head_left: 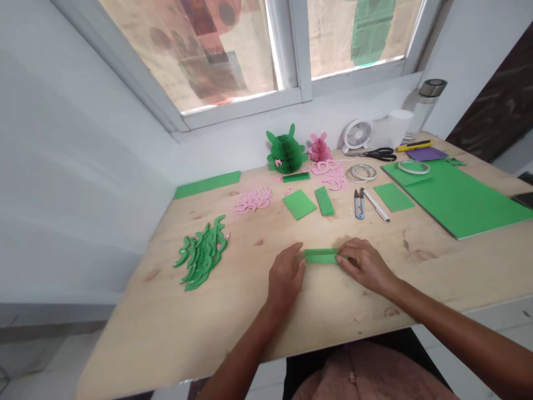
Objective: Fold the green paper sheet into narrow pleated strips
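Observation:
A folded strip of green paper (320,256) lies on the wooden table (166,328), near its front edge. My left hand (286,275) pinches the strip's left end, and my right hand (364,265) holds its right end. To the left of my hands lies a heap of cut green paper shapes (203,255). Beyond the strip are a green paper rectangle (298,204), a narrower green piece (324,200), yarn snips (358,203) and a white craft knife (375,204).
Along the back stand a green honeycomb paper figure (286,150), a pink one (319,148), a small white fan (357,134) and a glass bottle (425,105). Black scissors (378,154), tape rolls (361,172) and a large green sheet (453,197) lie on the right.

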A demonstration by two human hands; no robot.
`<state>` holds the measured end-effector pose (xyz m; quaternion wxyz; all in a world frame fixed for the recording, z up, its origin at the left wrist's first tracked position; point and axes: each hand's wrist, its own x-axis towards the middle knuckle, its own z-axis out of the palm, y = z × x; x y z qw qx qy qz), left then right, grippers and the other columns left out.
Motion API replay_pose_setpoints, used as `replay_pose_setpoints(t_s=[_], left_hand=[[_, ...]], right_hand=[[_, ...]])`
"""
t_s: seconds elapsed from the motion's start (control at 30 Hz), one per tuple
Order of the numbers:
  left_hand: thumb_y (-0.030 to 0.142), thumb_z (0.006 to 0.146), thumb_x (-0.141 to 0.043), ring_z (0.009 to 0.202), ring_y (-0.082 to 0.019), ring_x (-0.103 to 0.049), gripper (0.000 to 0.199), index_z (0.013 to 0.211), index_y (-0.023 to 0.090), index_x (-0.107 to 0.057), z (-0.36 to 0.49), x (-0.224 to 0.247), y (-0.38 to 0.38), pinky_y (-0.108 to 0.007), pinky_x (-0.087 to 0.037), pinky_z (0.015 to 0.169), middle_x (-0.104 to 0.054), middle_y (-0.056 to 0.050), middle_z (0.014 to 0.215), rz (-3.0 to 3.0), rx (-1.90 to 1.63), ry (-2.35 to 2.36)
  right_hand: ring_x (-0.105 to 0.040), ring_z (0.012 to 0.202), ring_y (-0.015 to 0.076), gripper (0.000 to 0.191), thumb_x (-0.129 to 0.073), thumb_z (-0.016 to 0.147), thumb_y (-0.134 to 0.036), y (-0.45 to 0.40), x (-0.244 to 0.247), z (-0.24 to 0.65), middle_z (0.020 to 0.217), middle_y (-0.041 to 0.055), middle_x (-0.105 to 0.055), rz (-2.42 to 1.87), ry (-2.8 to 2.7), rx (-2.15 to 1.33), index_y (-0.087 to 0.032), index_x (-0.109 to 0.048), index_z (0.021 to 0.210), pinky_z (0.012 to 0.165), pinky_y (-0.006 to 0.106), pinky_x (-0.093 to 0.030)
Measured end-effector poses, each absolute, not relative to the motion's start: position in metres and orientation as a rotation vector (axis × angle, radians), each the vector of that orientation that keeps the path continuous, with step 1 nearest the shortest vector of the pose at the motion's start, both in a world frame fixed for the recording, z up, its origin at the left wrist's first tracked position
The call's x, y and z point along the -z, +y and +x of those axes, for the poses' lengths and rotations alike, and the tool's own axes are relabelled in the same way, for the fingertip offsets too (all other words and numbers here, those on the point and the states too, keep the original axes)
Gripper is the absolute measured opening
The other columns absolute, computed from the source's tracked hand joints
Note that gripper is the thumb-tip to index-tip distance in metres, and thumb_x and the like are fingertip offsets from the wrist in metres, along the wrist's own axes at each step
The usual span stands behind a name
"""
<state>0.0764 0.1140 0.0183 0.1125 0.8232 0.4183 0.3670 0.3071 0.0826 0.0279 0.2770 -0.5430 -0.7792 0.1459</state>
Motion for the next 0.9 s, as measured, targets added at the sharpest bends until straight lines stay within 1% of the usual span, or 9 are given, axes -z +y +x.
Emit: replay_pose_setpoints(t_s=[0.07, 0.17, 0.27, 0.4, 0.5, 0.57, 0.67, 0.73, 0.9], left_hand=[[0.009, 0.086, -0.046, 0.119, -0.025, -0.053, 0.034, 0.118, 0.016, -0.054, 0.080, -0.021, 0.103, -0.046, -0.047, 0.096, -0.062, -0.013, 0.121, 2.597, -1.207, 1.194], [0.007, 0.084, -0.048, 0.131, -0.027, -0.043, 0.033, 0.114, 0.015, -0.058, 0.087, -0.023, 0.086, -0.053, -0.034, 0.107, -0.060, -0.012, 0.126, 2.896, -1.164, 0.980], [0.021, 0.088, -0.051, 0.135, -0.028, -0.037, 0.035, 0.121, 0.015, -0.057, 0.092, -0.021, 0.075, -0.055, -0.020, 0.113, -0.056, -0.011, 0.133, 3.030, -0.928, 0.886], [0.042, 0.091, -0.045, 0.139, -0.029, -0.027, 0.053, 0.136, 0.015, -0.044, 0.091, -0.018, 0.075, -0.056, -0.008, 0.115, -0.042, -0.010, 0.146, 3.063, -0.563, 0.928], [0.046, 0.091, -0.041, 0.141, -0.029, -0.023, 0.058, 0.141, 0.016, -0.037, 0.090, -0.017, 0.076, -0.056, -0.007, 0.115, -0.036, -0.009, 0.149, 3.042, -0.433, 0.954], [0.048, 0.092, -0.040, 0.141, -0.029, -0.023, 0.060, 0.142, 0.016, -0.035, 0.090, -0.016, 0.077, -0.057, -0.007, 0.114, -0.034, -0.009, 0.150, 3.024, -0.409, 0.957], [0.049, 0.092, -0.039, 0.141, -0.029, -0.022, 0.060, 0.142, 0.017, -0.035, 0.090, -0.015, 0.077, -0.056, -0.008, 0.114, -0.033, -0.009, 0.151, 3.001, -0.405, 0.957], [0.050, 0.091, -0.039, 0.141, -0.029, -0.023, 0.060, 0.142, 0.017, -0.036, 0.090, -0.014, 0.078, -0.055, -0.010, 0.114, -0.034, -0.009, 0.150, 2.991, -0.406, 0.953], [0.051, 0.092, -0.037, 0.140, -0.028, -0.024, 0.061, 0.142, 0.016, -0.036, 0.091, -0.015, 0.080, -0.054, -0.009, 0.115, -0.034, -0.009, 0.151, 2.962, -0.397, 0.944]], right_hand=[[-0.055, 0.072, 0.0186, 0.024, -0.048, 0.091, -0.027, 0.085, -0.029, 0.306, 0.069, 0.0027, -0.060, -1.475, -2.099, -0.399, -0.019, -0.059, 0.072, 0.070, 0.033, -0.040], [-0.053, 0.069, 0.0183, 0.027, -0.047, 0.091, -0.027, 0.087, -0.031, 0.305, 0.065, 0.0021, -0.057, -1.487, -2.105, -0.394, -0.019, -0.055, 0.067, 0.067, 0.032, -0.039], [-0.053, 0.068, 0.0180, 0.026, -0.047, 0.091, -0.026, 0.087, -0.032, 0.304, 0.064, 0.0016, -0.056, -1.482, -2.100, -0.388, -0.020, -0.055, 0.067, 0.067, 0.032, -0.039], [-0.054, 0.068, 0.0181, 0.022, -0.047, 0.090, -0.025, 0.087, -0.032, 0.305, 0.064, 0.0014, -0.057, -1.464, -2.085, -0.352, -0.020, -0.056, 0.070, 0.067, 0.031, -0.042], [-0.057, 0.070, 0.0191, 0.017, -0.048, 0.089, -0.025, 0.086, -0.030, 0.306, 0.069, 0.0031, -0.061, -1.451, -2.082, -0.285, -0.020, -0.058, 0.076, 0.067, 0.032, -0.045], [-0.060, 0.082, 0.0215, 0.013, -0.049, 0.089, -0.025, 0.083, -0.028, 0.305, 0.085, 0.0075, -0.066, -1.444, -2.063, -0.193, -0.019, -0.060, 0.090, 0.072, 0.035, -0.047], [-0.058, 0.101, 0.0252, 0.027, -0.050, 0.089, -0.021, 0.078, -0.029, 0.303, 0.110, 0.0129, -0.064, -1.402, -2.101, -0.015, -0.015, -0.057, 0.114, 0.083, 0.039, -0.047], [-0.057, 0.106, 0.0260, 0.028, -0.050, 0.089, -0.019, 0.075, -0.030, 0.302, 0.113, 0.0128, -0.064, -1.344, -2.184, 0.071, -0.015, -0.059, 0.115, 0.088, 0.041, -0.044], [-0.059, 0.101, 0.0238, 0.025, -0.053, 0.089, -0.017, 0.074, -0.028, 0.299, 0.109, 0.0096, -0.068, -1.281, -2.290, 0.153, -0.016, -0.063, 0.113, 0.088, 0.040, -0.042]])
